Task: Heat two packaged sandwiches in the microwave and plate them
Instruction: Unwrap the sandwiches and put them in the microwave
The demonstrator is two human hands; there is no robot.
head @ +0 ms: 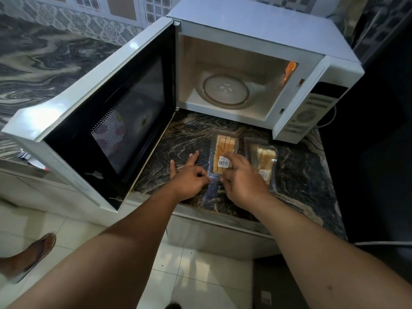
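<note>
Head view: both hands' grip pinching clear sandwich pack (223,156), barcode label, tan bread.

The white microwave oven (256,25) stands open, its lit cavity holding only the round glass turntable (225,91), so the mouth is unobstructed. The black-windowed white door (107,117) swings wide to the left, walling off that side. On the dark marbled stone counter (189,134), two clear plastic sandwich packs (223,150) (263,159) occupy the strip before the opening; bare counter lies left of them.
</note>
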